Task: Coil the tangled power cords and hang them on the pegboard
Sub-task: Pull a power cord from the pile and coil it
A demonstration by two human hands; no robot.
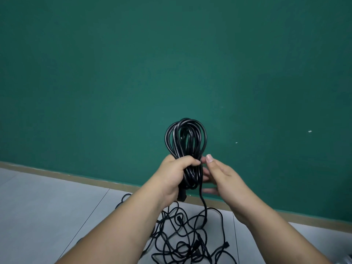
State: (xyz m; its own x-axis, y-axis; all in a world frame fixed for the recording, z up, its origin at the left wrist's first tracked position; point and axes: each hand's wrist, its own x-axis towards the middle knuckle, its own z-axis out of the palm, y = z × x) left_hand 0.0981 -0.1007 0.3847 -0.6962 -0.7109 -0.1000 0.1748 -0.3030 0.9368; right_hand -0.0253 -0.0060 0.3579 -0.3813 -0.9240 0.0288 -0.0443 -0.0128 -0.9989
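A black power cord wound into a tall coil (185,138) stands upright in front of the green wall. My left hand (176,174) is shut around the coil's lower half. My right hand (219,174) is beside the coil with fingers spread, its fingertips behind the loops and its thumb near them; whether it touches the cord I cannot tell. One loose strand (203,202) drops from the coil to a tangle of black cords (182,239) on the floor below. No pegboard is in view.
A green wall (171,63) fills most of the view, with a tan baseboard (57,175) along its foot. Grey floor tiles (47,216) lie beneath. A pale object shows at the bottom right corner (349,260).
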